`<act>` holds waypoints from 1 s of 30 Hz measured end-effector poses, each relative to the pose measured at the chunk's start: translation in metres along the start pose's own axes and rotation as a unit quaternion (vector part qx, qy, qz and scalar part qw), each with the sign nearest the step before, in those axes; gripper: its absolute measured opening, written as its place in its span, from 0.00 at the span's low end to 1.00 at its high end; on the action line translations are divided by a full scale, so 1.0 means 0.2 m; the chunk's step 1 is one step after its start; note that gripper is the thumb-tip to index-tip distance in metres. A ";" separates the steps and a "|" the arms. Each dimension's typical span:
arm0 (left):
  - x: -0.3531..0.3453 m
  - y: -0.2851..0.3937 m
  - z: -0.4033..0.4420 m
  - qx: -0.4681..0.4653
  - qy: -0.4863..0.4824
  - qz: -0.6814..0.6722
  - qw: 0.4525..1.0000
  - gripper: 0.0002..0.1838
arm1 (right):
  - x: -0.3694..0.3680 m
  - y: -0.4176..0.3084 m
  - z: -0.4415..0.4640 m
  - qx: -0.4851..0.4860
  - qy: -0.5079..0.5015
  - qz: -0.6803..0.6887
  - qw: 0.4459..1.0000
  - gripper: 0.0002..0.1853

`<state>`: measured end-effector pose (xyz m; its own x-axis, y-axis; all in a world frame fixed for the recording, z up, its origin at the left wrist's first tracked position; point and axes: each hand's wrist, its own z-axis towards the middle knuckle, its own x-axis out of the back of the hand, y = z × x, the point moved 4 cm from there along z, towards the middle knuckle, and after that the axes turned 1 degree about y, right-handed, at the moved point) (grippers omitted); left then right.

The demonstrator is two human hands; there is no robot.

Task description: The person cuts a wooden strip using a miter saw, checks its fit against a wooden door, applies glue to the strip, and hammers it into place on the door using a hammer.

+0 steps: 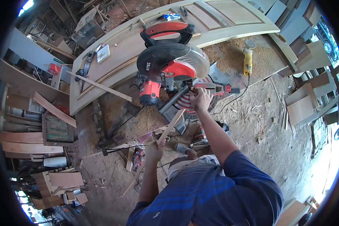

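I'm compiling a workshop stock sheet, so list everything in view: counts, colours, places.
Mitre saw: 1, red, black and grey, centre
Wood strip: 1, pale brown, lower centre, held
Door: 1, pale, behind the saw
Angle grinder: 1, yellow, right of the saw
Packet: 1, blue and white, on the door
Boards: many, brown and grey, both sides
Small scraps: uncountable, pale, across the floor
Shirt: 1, dark blue, bottom
Left hand: 1, bare, gripping the wood strip
Right hand: 1, bare, at the saw

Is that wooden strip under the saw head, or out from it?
Out: the strip, gripped in the left hand, ends short of the saw head.
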<state>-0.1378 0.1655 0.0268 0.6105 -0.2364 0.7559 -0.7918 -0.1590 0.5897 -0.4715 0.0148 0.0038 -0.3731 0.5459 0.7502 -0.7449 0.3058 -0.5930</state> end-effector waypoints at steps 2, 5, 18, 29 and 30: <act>-0.03 -0.05 -0.06 0.003 0.015 0.003 1.000 0.41 | -0.05 0.00 0.03 0.007 0.029 -0.023 0.999 0.14; -0.02 -0.02 -0.18 0.025 -0.001 -0.027 0.999 0.40 | -0.05 0.01 0.03 0.010 0.034 0.002 0.999 0.14; -0.23 0.09 -0.74 0.073 0.079 -0.085 0.990 0.35 | 0.67 0.24 -0.67 -0.086 -0.256 0.537 0.800 0.17; -0.15 0.20 -1.24 0.032 0.249 0.037 0.967 0.26 | 1.11 -0.13 -0.87 0.047 -0.410 0.638 0.650 0.13; -0.13 0.19 -1.27 0.032 0.252 0.043 0.966 0.26 | 1.14 -0.16 -0.89 0.050 -0.412 0.637 0.649 0.13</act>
<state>-0.1786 0.4093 0.1010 0.4606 0.2433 0.8536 -0.8302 -0.2221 0.5113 -0.4346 0.2680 0.1405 -0.8601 -0.3103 -0.4050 0.4428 -0.0596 -0.8946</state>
